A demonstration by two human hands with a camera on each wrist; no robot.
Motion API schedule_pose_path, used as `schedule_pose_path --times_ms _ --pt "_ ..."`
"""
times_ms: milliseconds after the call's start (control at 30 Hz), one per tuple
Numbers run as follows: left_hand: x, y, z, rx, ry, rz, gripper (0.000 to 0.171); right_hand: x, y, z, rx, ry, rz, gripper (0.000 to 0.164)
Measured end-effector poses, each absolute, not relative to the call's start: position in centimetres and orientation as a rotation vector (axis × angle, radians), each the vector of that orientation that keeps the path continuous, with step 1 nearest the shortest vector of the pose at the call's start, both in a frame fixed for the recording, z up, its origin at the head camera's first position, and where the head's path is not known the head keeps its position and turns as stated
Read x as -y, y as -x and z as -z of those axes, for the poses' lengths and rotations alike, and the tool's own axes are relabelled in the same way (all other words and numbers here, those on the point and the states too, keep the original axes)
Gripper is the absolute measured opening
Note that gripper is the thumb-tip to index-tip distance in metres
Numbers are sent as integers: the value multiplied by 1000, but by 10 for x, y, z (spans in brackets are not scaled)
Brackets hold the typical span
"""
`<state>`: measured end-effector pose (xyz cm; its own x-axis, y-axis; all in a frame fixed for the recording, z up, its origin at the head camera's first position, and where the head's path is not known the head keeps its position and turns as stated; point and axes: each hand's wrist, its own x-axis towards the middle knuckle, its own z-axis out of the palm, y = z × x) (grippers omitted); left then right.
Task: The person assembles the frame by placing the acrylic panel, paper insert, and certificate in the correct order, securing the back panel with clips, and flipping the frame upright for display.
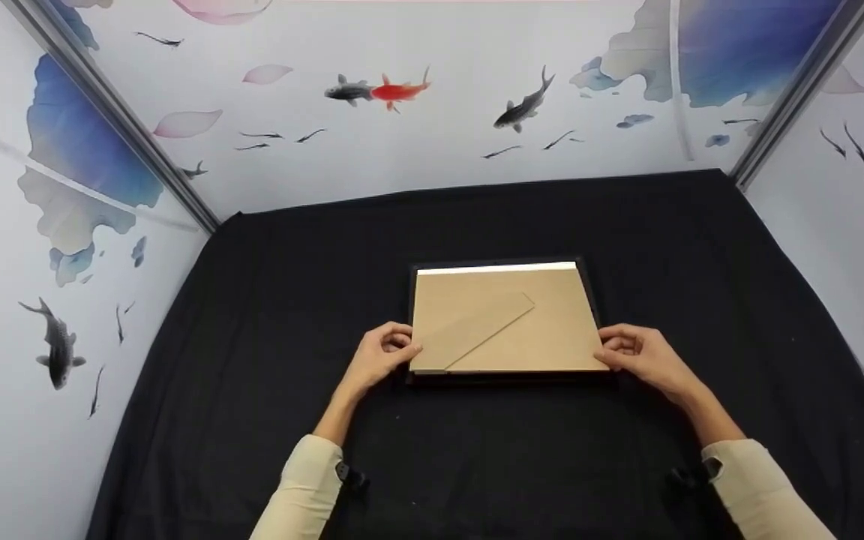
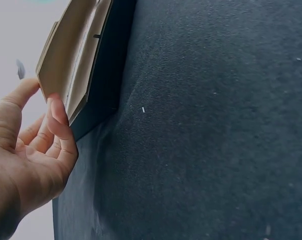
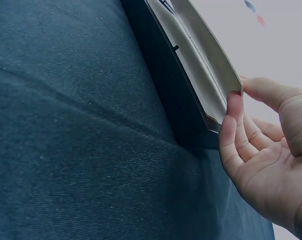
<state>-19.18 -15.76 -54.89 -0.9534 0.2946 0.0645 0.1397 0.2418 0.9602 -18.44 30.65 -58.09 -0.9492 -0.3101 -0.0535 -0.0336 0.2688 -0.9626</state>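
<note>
A black picture frame lies face down on the cloth, with its brown backing board over it. A fold-out stand leg lies flat against that board, running diagonally. My left hand pinches the board's near left corner between thumb and forefinger. At the near right corner, my right hand pinches the board the same way. Both wrist views show the board's near edge raised from the frame, leaving a gap. A small dark tab sticks up from the frame's inner edge there. A white strip shows along the far edge.
Black cloth covers the table, with soft wrinkles. White panels printed with fish and leaves stand at the back and both sides, joined by metal posts at the corners.
</note>
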Motion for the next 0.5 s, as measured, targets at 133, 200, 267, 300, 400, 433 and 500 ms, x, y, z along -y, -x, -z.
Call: schedule_pose_path --times_ms 133,200,267,300,400,433,500 --pt "157 195 549 -2393 -426 -1792 30 -307 189 579 -2315 298 1713 43" --pt "156 196 548 -2415 -424 -1775 30 -307 191 578 -2313 292 1698 43" --pt "156 202 559 -2446 -413 -1756 31 -307 194 579 -2314 288 1682 44" --pt "157 204 564 -2461 -406 -1740 32 -307 195 578 -2314 287 1674 44" --pt "158 212 579 -2500 -365 -1684 33 -307 197 577 -2331 291 1636 44" --pt "159 215 585 -2512 -359 -1668 33 -307 198 576 -2340 285 1621 45" --pt "159 216 584 -2525 -344 -1630 33 -306 199 574 -2359 276 1588 46"
